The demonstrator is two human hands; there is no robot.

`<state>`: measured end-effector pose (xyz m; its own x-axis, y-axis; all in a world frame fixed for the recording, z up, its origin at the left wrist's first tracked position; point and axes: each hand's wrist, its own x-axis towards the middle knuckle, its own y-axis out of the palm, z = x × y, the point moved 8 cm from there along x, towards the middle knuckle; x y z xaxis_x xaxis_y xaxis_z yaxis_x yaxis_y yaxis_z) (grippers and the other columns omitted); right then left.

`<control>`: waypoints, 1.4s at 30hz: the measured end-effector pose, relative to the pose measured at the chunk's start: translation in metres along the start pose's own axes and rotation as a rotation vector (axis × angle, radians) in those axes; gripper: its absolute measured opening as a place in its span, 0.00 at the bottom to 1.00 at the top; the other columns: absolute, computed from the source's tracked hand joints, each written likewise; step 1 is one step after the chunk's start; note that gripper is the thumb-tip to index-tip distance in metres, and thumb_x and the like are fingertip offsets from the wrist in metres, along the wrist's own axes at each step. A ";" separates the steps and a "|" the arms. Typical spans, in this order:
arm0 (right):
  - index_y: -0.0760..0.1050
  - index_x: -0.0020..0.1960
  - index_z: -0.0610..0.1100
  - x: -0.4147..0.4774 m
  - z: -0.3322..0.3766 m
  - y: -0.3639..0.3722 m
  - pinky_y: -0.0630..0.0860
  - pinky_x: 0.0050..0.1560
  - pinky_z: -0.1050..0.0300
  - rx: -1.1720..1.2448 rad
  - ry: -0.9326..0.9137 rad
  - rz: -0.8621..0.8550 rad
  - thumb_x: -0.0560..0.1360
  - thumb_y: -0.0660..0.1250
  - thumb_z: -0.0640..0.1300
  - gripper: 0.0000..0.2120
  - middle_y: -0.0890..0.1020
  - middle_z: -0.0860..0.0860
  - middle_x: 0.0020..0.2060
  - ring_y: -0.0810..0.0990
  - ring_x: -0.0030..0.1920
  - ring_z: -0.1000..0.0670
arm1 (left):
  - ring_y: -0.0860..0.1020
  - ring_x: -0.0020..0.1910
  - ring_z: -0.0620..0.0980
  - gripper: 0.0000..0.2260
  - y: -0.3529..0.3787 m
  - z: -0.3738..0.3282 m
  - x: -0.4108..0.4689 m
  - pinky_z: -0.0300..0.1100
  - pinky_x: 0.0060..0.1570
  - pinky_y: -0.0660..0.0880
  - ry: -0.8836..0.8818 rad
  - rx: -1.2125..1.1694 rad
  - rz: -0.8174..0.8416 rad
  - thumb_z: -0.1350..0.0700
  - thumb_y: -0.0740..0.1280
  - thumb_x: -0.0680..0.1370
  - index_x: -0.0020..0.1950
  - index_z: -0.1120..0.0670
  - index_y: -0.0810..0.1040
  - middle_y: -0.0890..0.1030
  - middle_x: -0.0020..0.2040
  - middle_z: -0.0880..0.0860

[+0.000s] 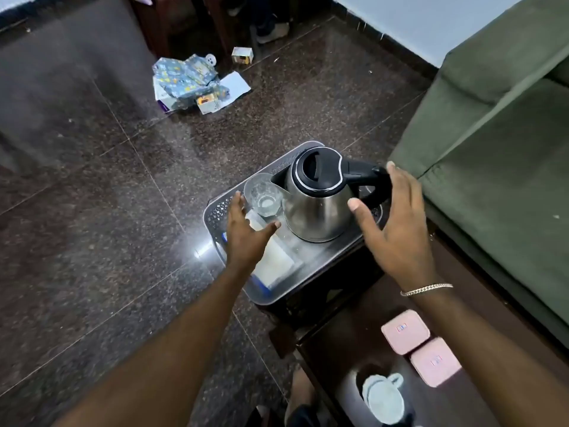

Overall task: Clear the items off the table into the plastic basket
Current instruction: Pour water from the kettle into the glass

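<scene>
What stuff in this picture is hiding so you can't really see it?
All in the head view:
- White packet in the basket: the left hand and arm cover part of it.
- Glass: whether the left hand touches it is unclear.
- Kettle handle: its end sits behind the right hand.
- Labels on the pink boxes: too small and blurred.
- Mug: blurred near the bottom edge.

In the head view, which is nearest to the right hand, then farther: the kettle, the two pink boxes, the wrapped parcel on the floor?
From the right hand:
1. Kettle, just left of it, in the basket.
2. Pink boxes, lower on the table.
3. Wrapped parcel, far upper left on the floor.
</scene>
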<state>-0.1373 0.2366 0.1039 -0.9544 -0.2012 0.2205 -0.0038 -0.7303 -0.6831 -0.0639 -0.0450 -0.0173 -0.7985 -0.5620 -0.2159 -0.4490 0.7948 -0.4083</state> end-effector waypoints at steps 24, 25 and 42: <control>0.73 0.21 0.45 0.092 -0.074 0.060 0.60 0.19 0.63 0.752 0.383 0.060 0.78 0.62 0.60 0.30 0.70 0.51 0.16 0.66 0.16 0.50 | 0.78 0.64 0.47 0.35 0.009 0.002 0.052 0.54 0.62 0.79 0.214 -0.010 -0.014 0.54 0.85 0.67 0.67 0.49 0.68 0.77 0.63 0.44; 0.72 0.21 0.45 0.092 -0.074 0.060 0.60 0.19 0.63 0.755 0.385 0.052 0.78 0.62 0.60 0.31 0.70 0.51 0.16 0.66 0.16 0.51 | 0.78 0.64 0.46 0.35 0.008 0.001 0.050 0.53 0.61 0.79 0.217 -0.006 -0.018 0.54 0.84 0.68 0.67 0.48 0.68 0.77 0.64 0.45; 0.72 0.20 0.42 0.074 -0.036 -0.018 0.58 0.25 0.54 0.878 0.308 0.047 0.78 0.61 0.66 0.37 0.69 0.48 0.14 0.65 0.16 0.47 | 0.82 0.60 0.55 0.36 -0.036 -0.062 0.005 0.56 0.61 0.81 0.282 -0.025 0.079 0.63 0.83 0.68 0.70 0.53 0.68 0.80 0.63 0.57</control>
<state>-0.2189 0.2581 0.1072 -0.9854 -0.1530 -0.0747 0.1442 -0.9832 0.1123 -0.0762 -0.0621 0.0510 -0.9097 -0.4152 0.0101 -0.3880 0.8410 -0.3770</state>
